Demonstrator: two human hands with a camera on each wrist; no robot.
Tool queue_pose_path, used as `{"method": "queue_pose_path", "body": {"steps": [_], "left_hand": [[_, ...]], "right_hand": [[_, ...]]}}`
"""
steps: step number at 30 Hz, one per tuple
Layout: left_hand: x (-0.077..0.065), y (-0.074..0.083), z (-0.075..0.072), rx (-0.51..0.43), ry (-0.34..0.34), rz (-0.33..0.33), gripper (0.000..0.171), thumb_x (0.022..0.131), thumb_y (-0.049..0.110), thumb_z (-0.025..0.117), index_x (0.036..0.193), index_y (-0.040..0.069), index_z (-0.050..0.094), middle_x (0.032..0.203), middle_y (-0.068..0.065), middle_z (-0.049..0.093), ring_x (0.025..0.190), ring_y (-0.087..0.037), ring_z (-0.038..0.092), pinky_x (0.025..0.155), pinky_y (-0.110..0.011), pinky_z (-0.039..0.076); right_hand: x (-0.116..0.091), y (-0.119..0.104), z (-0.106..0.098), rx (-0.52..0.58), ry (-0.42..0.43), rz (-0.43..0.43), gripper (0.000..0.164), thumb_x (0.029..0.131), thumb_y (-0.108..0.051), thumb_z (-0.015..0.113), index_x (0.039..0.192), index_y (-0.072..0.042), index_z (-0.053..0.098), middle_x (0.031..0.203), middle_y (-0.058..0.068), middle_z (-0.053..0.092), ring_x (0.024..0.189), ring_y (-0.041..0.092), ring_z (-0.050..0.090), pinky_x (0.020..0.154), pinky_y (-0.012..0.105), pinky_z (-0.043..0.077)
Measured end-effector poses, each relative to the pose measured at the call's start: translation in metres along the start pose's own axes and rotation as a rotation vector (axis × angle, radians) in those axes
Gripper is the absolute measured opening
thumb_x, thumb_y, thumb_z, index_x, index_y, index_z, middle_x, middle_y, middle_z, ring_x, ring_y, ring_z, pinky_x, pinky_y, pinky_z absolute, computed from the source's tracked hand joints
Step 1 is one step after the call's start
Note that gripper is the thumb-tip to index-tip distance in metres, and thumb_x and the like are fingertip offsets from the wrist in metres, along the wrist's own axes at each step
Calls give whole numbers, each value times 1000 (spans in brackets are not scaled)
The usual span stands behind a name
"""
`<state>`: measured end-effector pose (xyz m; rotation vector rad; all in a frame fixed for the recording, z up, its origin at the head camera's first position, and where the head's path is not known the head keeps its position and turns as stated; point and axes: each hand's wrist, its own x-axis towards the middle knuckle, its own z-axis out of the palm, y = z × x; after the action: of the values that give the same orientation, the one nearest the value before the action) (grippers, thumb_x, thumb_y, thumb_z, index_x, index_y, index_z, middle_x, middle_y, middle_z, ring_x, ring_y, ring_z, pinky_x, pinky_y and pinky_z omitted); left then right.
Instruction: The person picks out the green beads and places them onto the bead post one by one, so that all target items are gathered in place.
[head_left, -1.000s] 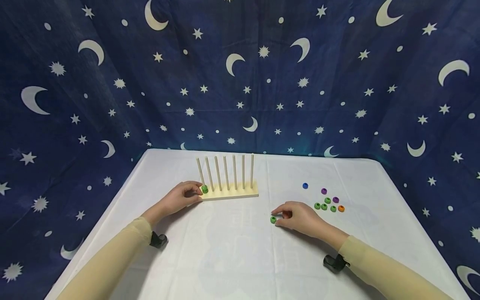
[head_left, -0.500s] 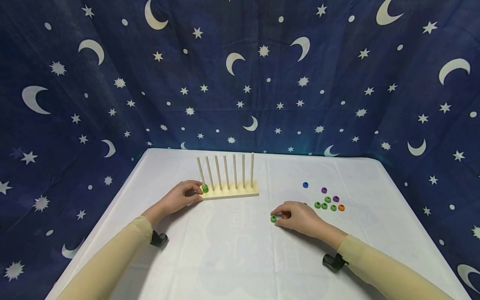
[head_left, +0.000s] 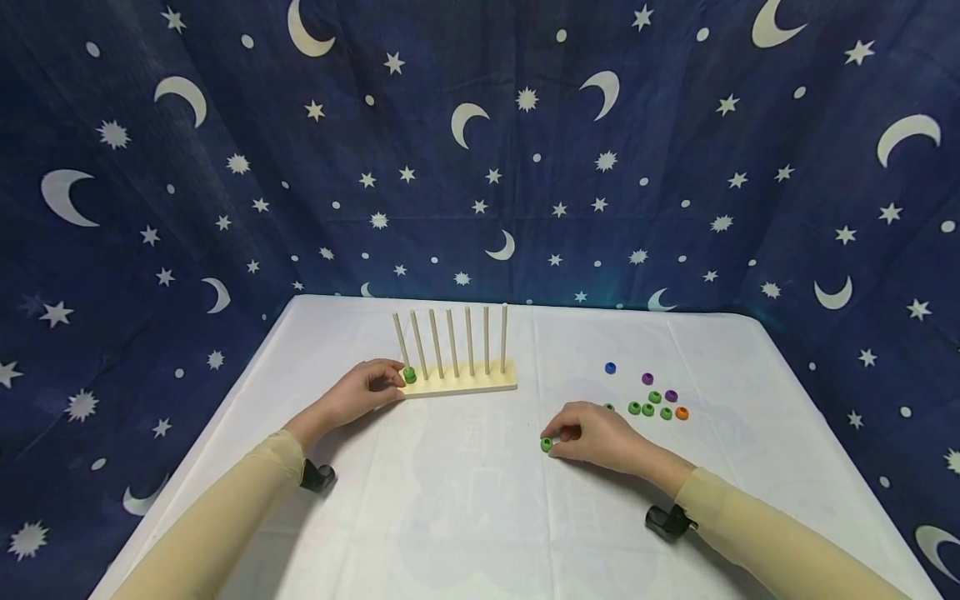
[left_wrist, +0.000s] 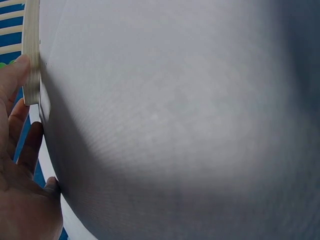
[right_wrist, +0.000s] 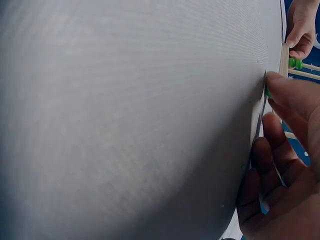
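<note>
My left hand (head_left: 367, 390) holds the left end of a wooden peg board (head_left: 480, 382) with several upright pegs, thumb in front and fingers behind. Green beads (head_left: 409, 376) sit stacked at the foot of its leftmost peg, close to those fingers; in the right wrist view two show. Low over the white cloth, right of the board, my right hand (head_left: 592, 435) pinches a single green bead (head_left: 546, 445) between thumb and index finger. That bead (right_wrist: 268, 92) is mostly hidden behind the thumb in the right wrist view, where the other fingers are loosely curled.
Beyond the right hand lie several loose green beads (head_left: 648, 409), an orange bead (head_left: 682, 413), two purple beads (head_left: 671, 396) and a blue bead (head_left: 611, 367). One more green bead (head_left: 609, 407) peeks out behind the right hand. A dark star-patterned curtain (head_left: 435, 133) surrounds the white-covered table (head_left: 450, 517).
My right thumb and index finger have drawn together on the green bead, which has shifted slightly toward me. Another green bead now shows behind that hand. The left hand stays on the peg board.
</note>
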<state>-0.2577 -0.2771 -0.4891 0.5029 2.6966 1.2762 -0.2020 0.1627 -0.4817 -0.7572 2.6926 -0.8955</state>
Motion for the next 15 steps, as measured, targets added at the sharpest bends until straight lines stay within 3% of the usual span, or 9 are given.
{"method": "queue_pose_path", "body": {"steps": [8, 15], "left_hand": [[0, 1, -1, 4, -3, -8, 11, 92, 15, 78, 99, 14, 70, 140, -13, 59, 136, -36, 48, 118, -53, 30], [1, 0, -1, -6, -9, -22, 11, 92, 15, 79, 98, 14, 70, 141, -13, 59, 137, -35, 47, 118, -52, 30]], "right_hand": [[-1, 1, -1, 11, -46, -85, 19, 87, -33, 84, 104, -36, 77, 91, -18, 63, 85, 8, 55, 75, 28, 49], [0, 1, 0, -7, -37, -91, 19, 86, -34, 84, 104, -36, 77, 92, -19, 63, 86, 7, 54, 76, 28, 48]]}}
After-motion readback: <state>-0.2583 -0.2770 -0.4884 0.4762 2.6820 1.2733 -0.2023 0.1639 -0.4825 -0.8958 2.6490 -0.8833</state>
